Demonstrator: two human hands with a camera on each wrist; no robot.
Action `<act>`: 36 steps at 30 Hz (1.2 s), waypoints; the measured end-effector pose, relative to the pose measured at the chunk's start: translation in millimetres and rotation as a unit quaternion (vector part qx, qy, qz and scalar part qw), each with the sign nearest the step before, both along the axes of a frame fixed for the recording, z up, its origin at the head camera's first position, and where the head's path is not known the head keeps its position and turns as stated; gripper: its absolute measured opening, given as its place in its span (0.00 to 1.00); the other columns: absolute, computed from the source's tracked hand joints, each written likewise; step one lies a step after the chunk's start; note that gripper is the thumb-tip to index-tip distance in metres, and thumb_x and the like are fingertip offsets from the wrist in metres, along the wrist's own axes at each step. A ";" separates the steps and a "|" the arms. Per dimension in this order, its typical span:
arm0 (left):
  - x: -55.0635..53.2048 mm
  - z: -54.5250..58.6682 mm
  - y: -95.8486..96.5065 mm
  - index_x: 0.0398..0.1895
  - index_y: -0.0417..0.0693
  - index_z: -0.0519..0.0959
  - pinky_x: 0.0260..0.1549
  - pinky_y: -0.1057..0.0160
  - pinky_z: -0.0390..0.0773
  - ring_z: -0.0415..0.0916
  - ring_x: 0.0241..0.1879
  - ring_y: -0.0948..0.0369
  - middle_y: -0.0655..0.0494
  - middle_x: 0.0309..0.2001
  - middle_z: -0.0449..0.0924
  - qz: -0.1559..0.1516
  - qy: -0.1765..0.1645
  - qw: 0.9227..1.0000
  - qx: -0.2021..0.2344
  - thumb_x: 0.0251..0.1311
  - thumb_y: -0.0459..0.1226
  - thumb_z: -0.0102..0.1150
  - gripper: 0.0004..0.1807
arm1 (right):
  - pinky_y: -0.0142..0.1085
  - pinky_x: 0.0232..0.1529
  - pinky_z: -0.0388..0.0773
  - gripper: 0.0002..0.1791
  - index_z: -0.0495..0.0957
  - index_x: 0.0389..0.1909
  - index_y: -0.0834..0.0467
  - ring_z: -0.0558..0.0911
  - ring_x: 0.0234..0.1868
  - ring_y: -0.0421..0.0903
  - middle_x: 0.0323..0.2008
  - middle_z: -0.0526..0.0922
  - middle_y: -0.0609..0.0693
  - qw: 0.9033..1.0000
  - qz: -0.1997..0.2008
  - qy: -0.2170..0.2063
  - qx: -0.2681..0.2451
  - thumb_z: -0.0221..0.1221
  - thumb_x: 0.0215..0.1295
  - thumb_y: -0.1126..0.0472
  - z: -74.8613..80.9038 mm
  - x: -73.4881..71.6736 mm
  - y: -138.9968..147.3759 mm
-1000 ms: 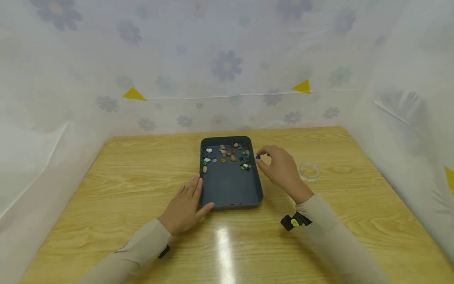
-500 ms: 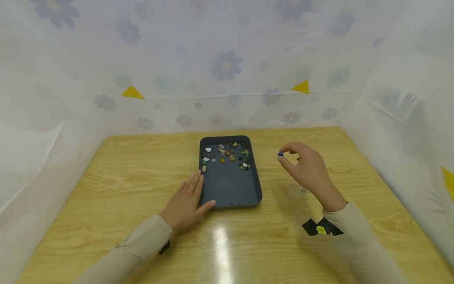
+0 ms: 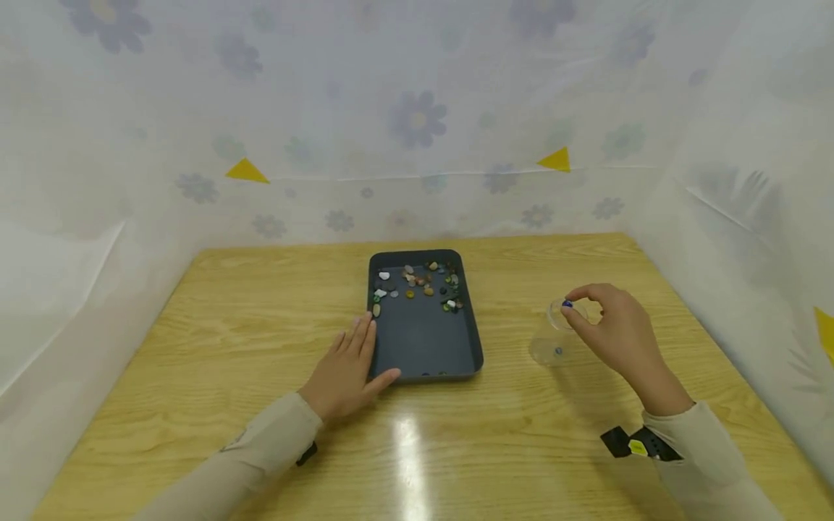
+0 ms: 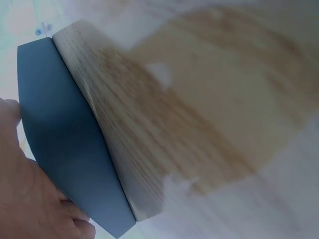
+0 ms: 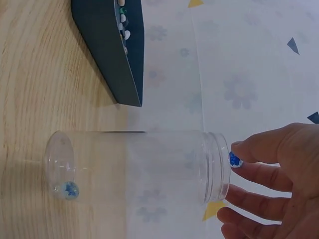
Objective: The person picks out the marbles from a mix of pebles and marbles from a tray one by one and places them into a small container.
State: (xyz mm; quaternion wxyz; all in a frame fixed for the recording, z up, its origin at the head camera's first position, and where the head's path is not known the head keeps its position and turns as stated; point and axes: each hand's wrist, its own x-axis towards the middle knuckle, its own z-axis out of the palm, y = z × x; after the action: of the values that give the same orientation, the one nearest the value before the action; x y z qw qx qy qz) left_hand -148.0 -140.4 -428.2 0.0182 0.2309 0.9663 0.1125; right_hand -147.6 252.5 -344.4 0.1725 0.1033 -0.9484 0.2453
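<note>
My right hand [image 3: 617, 334] pinches a small blue marble [image 5: 235, 160] between thumb and forefinger, right at the mouth of a clear jar [image 5: 164, 167]. The jar stands upright on the table, and one clear marble with a blue pattern [image 5: 70, 190] lies at its bottom. My left hand [image 3: 343, 369] rests with straight fingers along the left side and near corner of a dark grey tray [image 3: 423, 351]. Up close in the left wrist view, that hand touches the tray's outer wall [image 4: 65, 119]. Several mixed pebbles [image 3: 417, 279] lie in the tray's far half.
The wood-grain table [image 3: 274, 304] holds both tray and jar, with a gap between them. Flower-printed white sheeting [image 3: 417, 123] encloses the back and sides. Two small dark pieces lie by the tray's near wall.
My right hand has carried the blue marble away from the tray's right edge, rightward to the jar's mouth. My left hand has stayed on the tray, and the pebbles look unmoved.
</note>
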 end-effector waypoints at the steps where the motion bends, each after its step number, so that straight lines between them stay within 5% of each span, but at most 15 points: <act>1: -0.2 -0.6 0.2 0.74 0.35 0.44 0.70 0.45 0.49 0.38 0.75 0.47 0.41 0.76 0.36 0.000 0.002 1.000 0.000 0.65 0.67 0.34 0.51 | 0.56 0.35 0.75 0.13 0.81 0.45 0.62 0.78 0.41 0.62 0.47 0.80 0.65 1.000 0.000 -0.001 0.002 0.62 0.64 0.58 -1.8 0.5 2.1; 14: 0.3 -4.4 1.1 0.75 0.35 0.40 0.70 0.45 0.46 0.35 0.75 0.48 0.42 0.76 0.32 0.003 -0.012 1.000 0.016 0.65 0.68 0.32 0.52 | 0.57 0.33 0.73 0.14 0.82 0.44 0.63 0.78 0.41 0.65 0.51 0.77 0.68 1.000 -0.001 -0.029 0.006 0.60 0.66 0.56 -6.2 0.2 8.5; 22: 0.7 -3.3 1.1 0.74 0.34 0.41 0.70 0.45 0.47 0.36 0.75 0.48 0.41 0.76 0.34 0.006 -0.008 1.000 0.017 0.65 0.68 0.33 0.52 | 0.61 0.42 0.71 0.14 0.82 0.42 0.64 0.75 0.48 0.68 0.51 0.77 0.69 0.998 0.012 -0.064 0.018 0.60 0.66 0.56 0.2 -3.7 8.8; 36: 2.0 -0.4 1.9 0.74 0.34 0.41 0.70 0.45 0.47 0.38 0.75 0.46 0.40 0.76 0.34 0.007 -0.011 1.000 0.021 0.65 0.67 0.35 0.52 | 0.58 0.39 0.72 0.16 0.82 0.45 0.64 0.78 0.42 0.64 0.53 0.76 0.69 0.995 0.018 -0.092 0.021 0.58 0.68 0.54 3.2 -5.4 9.4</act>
State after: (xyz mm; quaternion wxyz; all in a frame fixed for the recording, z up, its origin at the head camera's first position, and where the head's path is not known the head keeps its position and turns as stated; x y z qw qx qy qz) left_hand -145.9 -138.6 -428.5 0.0234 0.2231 0.9651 0.1353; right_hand -153.0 261.9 -341.1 0.0784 0.1006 -0.9631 0.2372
